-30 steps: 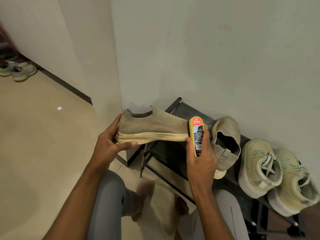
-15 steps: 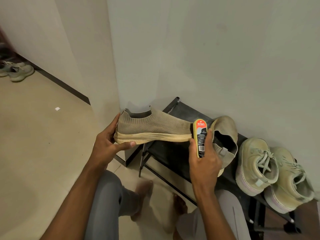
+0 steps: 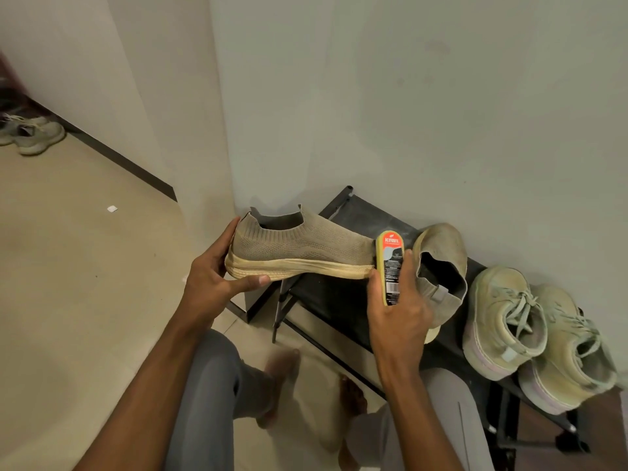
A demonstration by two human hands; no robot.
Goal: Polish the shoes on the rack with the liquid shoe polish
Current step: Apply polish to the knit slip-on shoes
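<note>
A: What is the left hand (image 3: 217,283) doing?

B: It grips the heel of the knit shoe (image 3: 302,249), thumb under the sole and fingers behind the heel, holding it level in the air over the left end of the rack (image 3: 343,297).

A: And the right hand (image 3: 397,311)?

B: Its fingers are wrapped round the polish bottle (image 3: 390,266), which stands upright, its label toward us, right against the toe of the shoe.

A: Has anything moved in the last second?

B: A little. The bottle sat further back along the shoe's side a second ago; now it is at the very toe. The shoe itself has hardly shifted.

A: So what does that mean?

B: I judge the stroke along this side has reached its end. This side looks nearly done; the other side is hidden. The matching shoe (image 3: 441,266) leans on the rack just behind the bottle, and the laced pair (image 3: 530,334) sits further right, none of them held.
</note>
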